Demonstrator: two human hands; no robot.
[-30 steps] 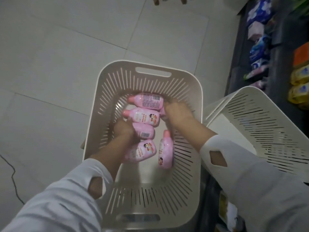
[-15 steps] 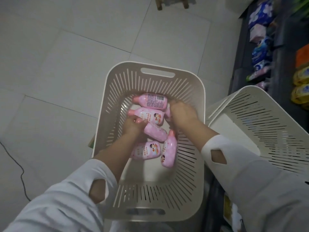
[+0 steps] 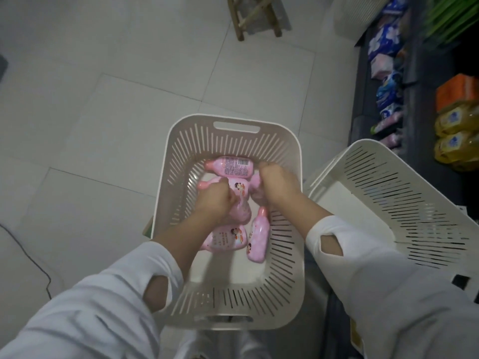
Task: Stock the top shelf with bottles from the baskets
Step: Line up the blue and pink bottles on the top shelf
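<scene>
- Nothing is shelved that I can see: the pink bottles all lie in the basket, toward its far end.
- My left hand curls round one bottle. My right hand grips a second bottle near the right wall.
- Straight up is open. The tilted spare basket crowds the right rim, with shelving beyond.

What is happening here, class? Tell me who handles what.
A person reaches both hands into a slatted basket on the floor. The left hand grips a pink bottle, and the right hand curls round a second pink bottle. More bottles lie loose in the basket. Another basket stands to the right, beside stocked shelves.
</scene>
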